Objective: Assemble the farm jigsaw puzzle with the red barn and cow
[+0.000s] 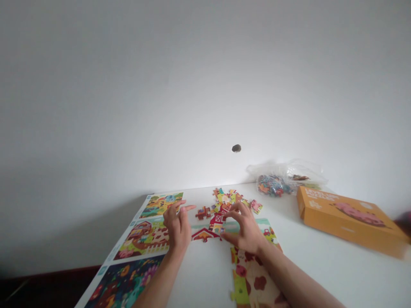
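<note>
My right hand (245, 229) is curved over the puzzle, thumb and index finger at the edges of a red barn puzzle piece (217, 223) with white crossed lines. Left of it, my left hand (177, 224) is raised with its fingers stretched out and nothing in them. A red roof piece (204, 234) lies between the hands, in a pale sky strip. Under my right hand and forearm is a partly joined puzzle with a brown-spotted cow (257, 273); my arm hides some of it. A loose red piece (203, 212) lies just beyond.
Loose puzzle pieces (226, 196) are heaped near the wall. On the left lies a printed picture sheet (146, 239), partly covered by my left arm. A clear plastic bag of pieces (274, 184) and an orange puzzle box (346, 218) stand at right. The wall has a hole (236, 148).
</note>
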Available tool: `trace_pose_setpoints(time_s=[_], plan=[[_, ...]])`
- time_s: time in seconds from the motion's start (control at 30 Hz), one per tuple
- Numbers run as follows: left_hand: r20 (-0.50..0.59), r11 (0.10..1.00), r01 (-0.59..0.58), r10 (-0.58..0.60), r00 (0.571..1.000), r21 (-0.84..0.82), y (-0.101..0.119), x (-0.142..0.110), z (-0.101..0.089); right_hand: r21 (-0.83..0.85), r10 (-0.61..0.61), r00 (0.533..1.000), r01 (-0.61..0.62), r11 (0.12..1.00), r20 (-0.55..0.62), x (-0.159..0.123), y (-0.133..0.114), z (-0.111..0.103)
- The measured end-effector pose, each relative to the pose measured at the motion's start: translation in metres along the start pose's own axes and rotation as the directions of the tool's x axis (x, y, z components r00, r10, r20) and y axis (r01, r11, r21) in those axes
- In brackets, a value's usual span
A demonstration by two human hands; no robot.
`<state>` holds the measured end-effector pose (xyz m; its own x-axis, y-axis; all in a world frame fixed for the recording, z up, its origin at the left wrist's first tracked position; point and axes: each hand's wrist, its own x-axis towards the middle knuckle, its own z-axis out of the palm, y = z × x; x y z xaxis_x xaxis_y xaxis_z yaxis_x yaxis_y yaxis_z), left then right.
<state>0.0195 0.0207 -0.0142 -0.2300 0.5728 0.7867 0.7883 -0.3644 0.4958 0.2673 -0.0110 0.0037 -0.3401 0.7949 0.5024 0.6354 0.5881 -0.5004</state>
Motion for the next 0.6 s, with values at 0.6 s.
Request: trace_pose_setpoints(time_s=[0.6], plan=[[0.084,1.000,0.018,-0.016,0.996,-0.025,0.0045,-0.0025,-0.0043,-0.055,-0.094,0.961,0.112,0.992,0.260,-0.0019,0.0011,-0.0108]])
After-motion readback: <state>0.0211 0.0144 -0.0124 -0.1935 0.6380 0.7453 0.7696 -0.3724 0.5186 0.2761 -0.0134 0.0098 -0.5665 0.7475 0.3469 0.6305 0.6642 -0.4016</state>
